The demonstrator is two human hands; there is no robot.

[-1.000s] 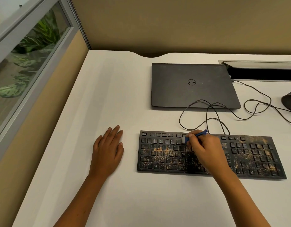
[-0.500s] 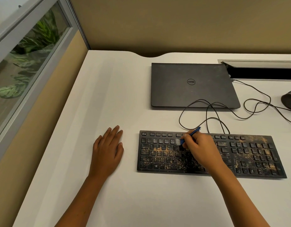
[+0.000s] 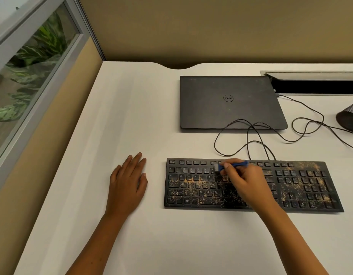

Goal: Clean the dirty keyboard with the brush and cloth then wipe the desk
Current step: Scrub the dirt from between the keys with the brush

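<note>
Taking the keyboard [image 3: 251, 185] as the landmark: far to its left a glass partition [image 3: 28, 72] shows green plant leaves [image 3: 22, 76] behind it. One white desk [image 3: 132, 116] carries everything else. Just left of the keyboard, the left hand [image 3: 128, 183] lies flat on the desk, palm down, fingers straight and relaxed, holding nothing and not touching the keys.

There is one keyboard, black, its long axis running left to right, speckled with tan crumbs, thickest over the right-hand keys and the lower rows. Over its upper middle rows the right hand [image 3: 245, 183] pinches one blue brush [image 3: 234, 165] with curled fingers and thumb. The brush lies almost level along the keyboard's length, pale bristle end pointing left, blue handle end pointing right past the knuckles.

Compared with half a second ago, the brush head sits a touch lower and the handle has flattened from a tilt; the left hand has not moved.

Behind the keyboard lies one closed dark laptop [image 3: 229, 102]. One thin black cable [image 3: 251, 135] loops between them. Beyond the keyboard's right end, at the frame edge, is one dark mesh object [image 3: 349, 118], and behind that a cable slot [image 3: 318, 86] set in the desk.
</note>
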